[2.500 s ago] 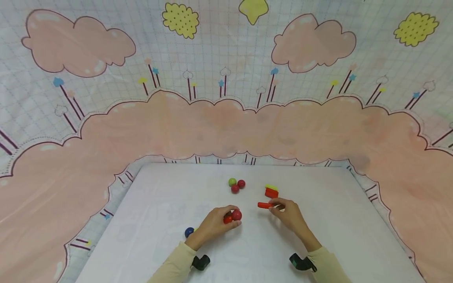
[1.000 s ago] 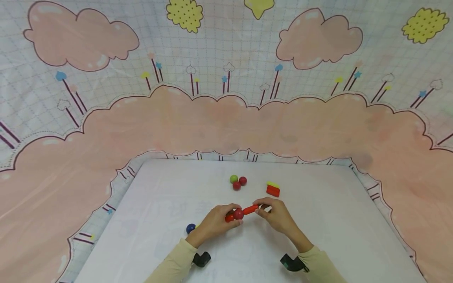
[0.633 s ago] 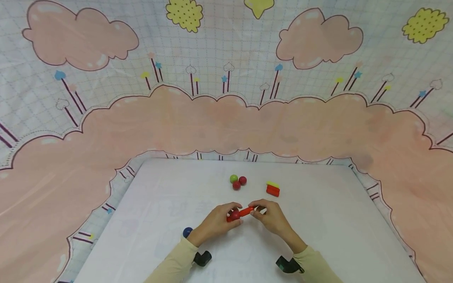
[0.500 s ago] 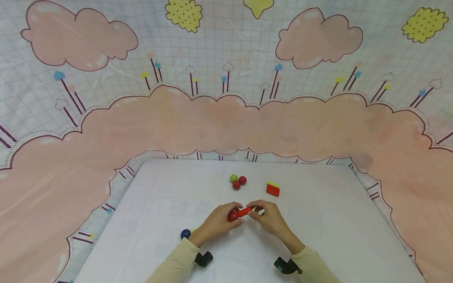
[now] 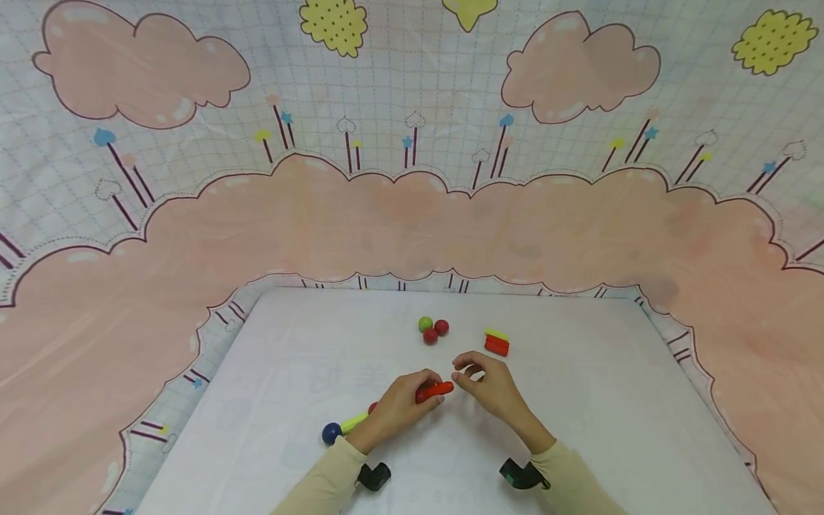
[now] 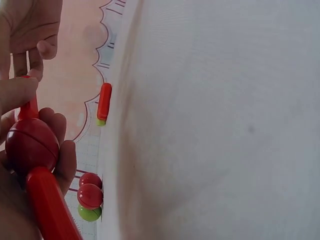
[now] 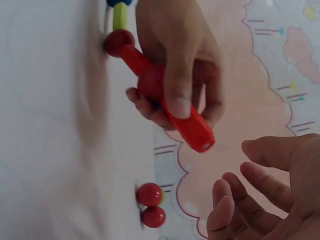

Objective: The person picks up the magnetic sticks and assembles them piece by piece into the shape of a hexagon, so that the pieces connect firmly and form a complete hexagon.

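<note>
My left hand grips a chain of toy sticks and balls. At its right end a red stick pokes out past the thumb, joined to a dark red ball inside the fingers. Beyond that ball run another red stick, a second red ball, a yellow-green stick and a blue ball at the left end. Part of the chain is hidden under the hand in the head view. Just right of the free stick end, my right hand holds nothing, its fingers loosely bent and apart.
Two red balls and a green ball sit together towards the back of the white table. Right of them lie red sticks beside a yellow-green stick. A patterned cloth hangs behind.
My right hand brought the red stick to the ball in my left hand, then let go and drew back. The chain has shifted left, showing more of its blue end.
</note>
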Demonstrator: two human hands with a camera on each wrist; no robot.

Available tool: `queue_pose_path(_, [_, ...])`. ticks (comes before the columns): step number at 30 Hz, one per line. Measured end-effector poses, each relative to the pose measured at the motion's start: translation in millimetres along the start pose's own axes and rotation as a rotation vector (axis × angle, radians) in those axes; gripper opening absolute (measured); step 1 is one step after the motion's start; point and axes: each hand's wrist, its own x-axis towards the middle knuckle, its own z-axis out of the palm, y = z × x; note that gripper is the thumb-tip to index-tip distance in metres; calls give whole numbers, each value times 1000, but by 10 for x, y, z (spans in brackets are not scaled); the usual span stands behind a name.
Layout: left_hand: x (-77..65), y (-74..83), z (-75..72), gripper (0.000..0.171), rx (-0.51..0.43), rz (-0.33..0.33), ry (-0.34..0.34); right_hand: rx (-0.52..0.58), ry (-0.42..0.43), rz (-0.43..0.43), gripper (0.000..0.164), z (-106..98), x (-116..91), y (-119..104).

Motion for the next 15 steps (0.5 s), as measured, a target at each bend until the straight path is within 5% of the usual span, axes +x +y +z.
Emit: queue_pose_path(15, [-12, 19, -1, 28, -4, -40, -14, 1, 60, 26, 26, 11, 444, 147])
